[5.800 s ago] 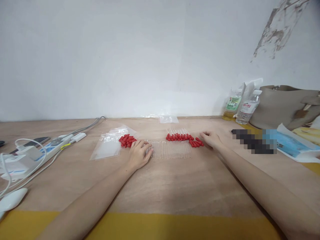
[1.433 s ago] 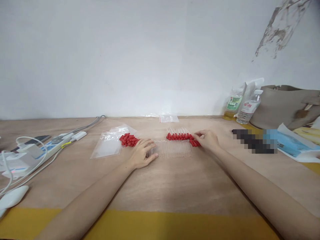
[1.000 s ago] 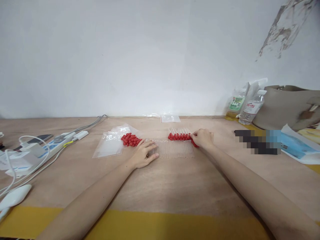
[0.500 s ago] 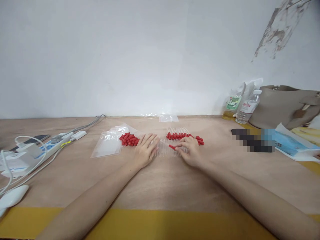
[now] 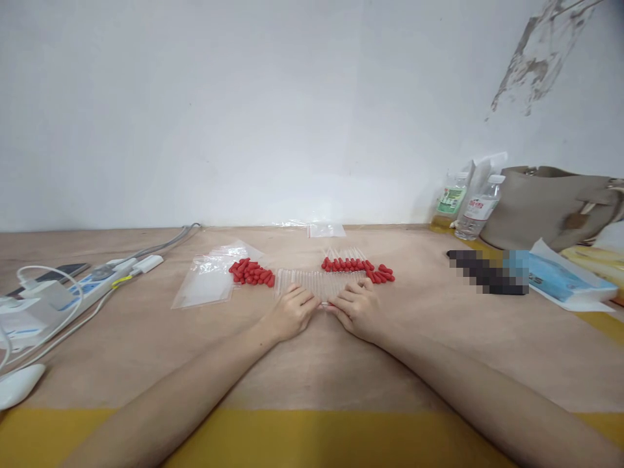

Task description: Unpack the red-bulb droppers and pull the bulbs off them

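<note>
Close together, my hands meet at the front edge of a row of clear glass tubes [image 5: 316, 281]. Fingers curled, my left hand [image 5: 295, 312] pinches one glass tube [image 5: 322, 304], of which only a short piece shows. My right hand [image 5: 358, 305] is closed on a red rubber bulb [image 5: 330, 304] against that tube's end; the fingers mostly cover it. Behind the row lie several tubes with red bulbs on them [image 5: 346, 263]. Loose red bulbs form a pile [image 5: 251, 272] to the left and a smaller group [image 5: 383, 274] to the right.
Clear plastic bags [image 5: 207, 279] lie left of the bulbs, and another bag [image 5: 326, 231] is by the wall. A power strip [image 5: 92, 286] with cables is at far left. Bottles [image 5: 480, 208], a grey bag [image 5: 541, 208] and a blue packet [image 5: 560, 276] stand or lie at right.
Both hands have drawn nearer the table's front edge and closer together. My left hand has gone from spread flat to curled round a tube, uncovering more of the row. My right hand has brought its bulb there.
</note>
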{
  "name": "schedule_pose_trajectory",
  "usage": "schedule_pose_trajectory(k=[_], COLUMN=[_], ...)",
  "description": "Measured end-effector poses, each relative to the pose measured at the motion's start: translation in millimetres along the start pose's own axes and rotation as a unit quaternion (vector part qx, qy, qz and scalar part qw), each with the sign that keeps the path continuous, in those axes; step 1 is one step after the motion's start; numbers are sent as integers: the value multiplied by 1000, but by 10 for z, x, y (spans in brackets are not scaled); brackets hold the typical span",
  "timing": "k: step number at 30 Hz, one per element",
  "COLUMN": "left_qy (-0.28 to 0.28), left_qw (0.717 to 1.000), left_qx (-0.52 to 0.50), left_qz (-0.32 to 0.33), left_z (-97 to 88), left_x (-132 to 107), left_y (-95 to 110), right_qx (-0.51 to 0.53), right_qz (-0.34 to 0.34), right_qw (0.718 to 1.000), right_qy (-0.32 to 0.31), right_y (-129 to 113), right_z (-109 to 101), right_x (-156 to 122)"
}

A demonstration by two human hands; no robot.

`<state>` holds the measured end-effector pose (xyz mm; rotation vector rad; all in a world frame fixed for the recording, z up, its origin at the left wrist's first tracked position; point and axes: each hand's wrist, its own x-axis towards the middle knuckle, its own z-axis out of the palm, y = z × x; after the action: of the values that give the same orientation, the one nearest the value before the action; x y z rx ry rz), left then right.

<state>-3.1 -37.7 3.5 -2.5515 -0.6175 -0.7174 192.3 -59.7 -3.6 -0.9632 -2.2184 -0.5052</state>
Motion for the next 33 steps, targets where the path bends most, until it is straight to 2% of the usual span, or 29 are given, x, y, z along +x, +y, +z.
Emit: schedule_pose_trajectory(k=[5, 11, 14, 18, 20, 22, 25, 29, 33], left_qy=[-8, -42, -29, 18, 38, 45, 41, 54, 49], left_qw=[1000, 997, 996, 982, 969, 962, 958, 959, 963], left_qx=[0, -20, -34, -53, -57, -41, -17, -8, -20], left_qz=[-16, -56, -75, -183, -237, -268, -284, -280, -263], left_z=[-84, -151, -121, -89, -77, -55, 2, 76, 112], left_x=[-22, -36, -92, -189, -219, -237, -250, -248, -235], left_y=[18, 36, -35, -257, -367, -445, -501, -513, -503], right_qx=[-15, 1, 8, 56, 104, 102, 86, 119, 148], right_qz=[-28, -7, 15, 142, 224, 296, 398, 454, 451], right_qw=[1000, 1000, 1000, 988, 967, 944, 909, 881, 878], right_qy=[-3, -29, -26, 28, 67, 100, 83, 58, 67], right_y=[-6, -27, 44, 360, 591, 835, 1158, 1387, 1414], right_z=[-67, -98, -139, -204, -217, -215, -194, -129, -38], right_x=[-28, -64, -96, -118, -115, -118, -160, -260, -318])
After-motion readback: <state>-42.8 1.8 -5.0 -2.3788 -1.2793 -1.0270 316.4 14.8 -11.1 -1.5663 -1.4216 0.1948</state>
